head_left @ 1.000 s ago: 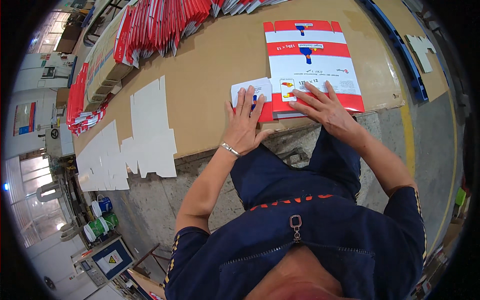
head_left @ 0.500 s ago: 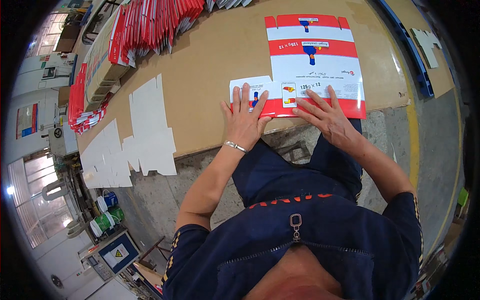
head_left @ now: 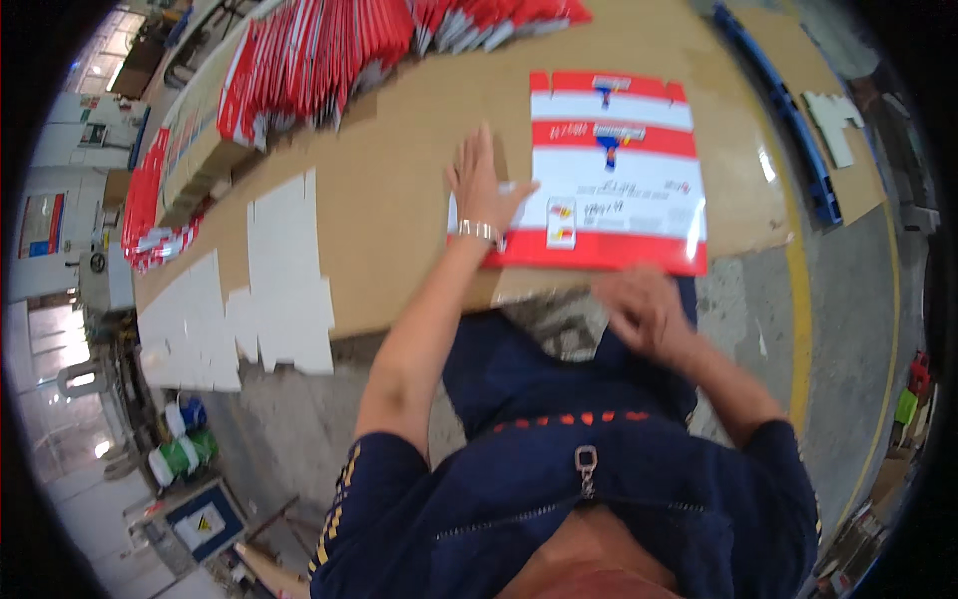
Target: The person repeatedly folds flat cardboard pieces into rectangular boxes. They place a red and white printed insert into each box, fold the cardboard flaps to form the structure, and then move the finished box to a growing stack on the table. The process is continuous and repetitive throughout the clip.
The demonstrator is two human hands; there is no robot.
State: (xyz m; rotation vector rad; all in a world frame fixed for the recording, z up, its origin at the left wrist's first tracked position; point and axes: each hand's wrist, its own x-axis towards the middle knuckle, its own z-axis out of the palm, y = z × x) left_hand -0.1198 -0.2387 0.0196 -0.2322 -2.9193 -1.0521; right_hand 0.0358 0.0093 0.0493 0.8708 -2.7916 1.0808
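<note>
A flat, printed cardboard carton blank (head_left: 649, 215) in red and white lies along the near edge of the table. My left hand (head_left: 485, 195) is over the carton's left flap, fingers stretched away from me and thumb pointing right across the board. It grips nothing and is open; whether the fingertips touch the board is hard to see. Just off the carton's near edge, in front of my body, is my right hand (head_left: 647, 307). Motion smears its fingers, which look bent, and nothing can be made out in them.
Brown board covers the table (head_left: 399, 230). White cardboard sheets with cut edges (head_left: 284, 270) lie at its left, partly over the near edge. Folded red and white cartons (head_left: 319, 60) stand in a row at the far left. A blue rail (head_left: 788, 120) runs past the table's right side.
My right hand has lifted off the carton and come back toward my body. My left hand has turned and shifted slightly away from me. The view has tilted, showing more of the carton row.
</note>
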